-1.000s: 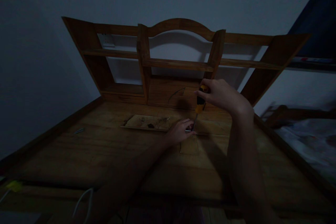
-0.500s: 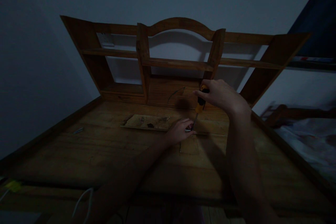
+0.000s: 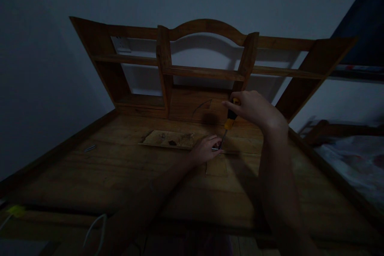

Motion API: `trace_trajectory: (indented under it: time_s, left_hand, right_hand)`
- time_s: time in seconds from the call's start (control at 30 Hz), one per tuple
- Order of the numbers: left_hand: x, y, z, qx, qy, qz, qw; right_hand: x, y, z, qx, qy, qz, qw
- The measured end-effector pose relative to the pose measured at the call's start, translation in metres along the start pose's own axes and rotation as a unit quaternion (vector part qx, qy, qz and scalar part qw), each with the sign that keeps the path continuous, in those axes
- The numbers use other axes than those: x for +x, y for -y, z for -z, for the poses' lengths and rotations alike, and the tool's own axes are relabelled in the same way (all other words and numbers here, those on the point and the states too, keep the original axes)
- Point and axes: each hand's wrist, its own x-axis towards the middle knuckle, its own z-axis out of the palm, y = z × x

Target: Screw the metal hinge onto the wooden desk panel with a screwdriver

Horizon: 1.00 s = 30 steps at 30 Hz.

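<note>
**Screwdriver upright on a dim wooden tabletop**

Screwdriver (image 3: 229,122), orange and black in the handle, stands nearly upright near the back middle of the tabletop (image 3: 90,176), its tip down at a small metal piece (image 3: 216,149). The right hand (image 3: 255,108) wraps its fingers (image 3: 232,106) tightly round the top of the handle. The left hand (image 3: 205,150) rests on the wood just beside the tip, fingers curled together at the metal piece. A pale recessed patch (image 3: 168,139) lies to the left; a wooden shelf unit (image 3: 207,73) rises behind.
</note>
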Motion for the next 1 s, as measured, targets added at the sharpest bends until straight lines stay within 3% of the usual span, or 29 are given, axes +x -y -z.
trace_trajectory:
  time_s: [0.3,0.57,0.77,1.0]
  left_hand:
    - [-0.001,0.001,0.0,-0.012,-0.005,-0.012,1.0]
    - [-0.001,-0.001,0.0,-0.011,-0.006,-0.004,1.0]
    - [-0.002,0.0,0.001,-0.02,-0.002,-0.007,1.0]
    - [-0.002,0.0,-0.001,-0.018,-0.002,0.001,1.0]
  right_hand:
    - [-0.005,-0.01,0.015,0.088,0.041,0.069,0.993]
    - [0.0,-0.002,0.004,0.02,0.0,0.009,1.0]
    - [-0.005,-0.008,0.016,0.068,0.039,0.035,0.996]
    - [-0.004,-0.004,0.01,0.048,-0.002,0.024,0.999]
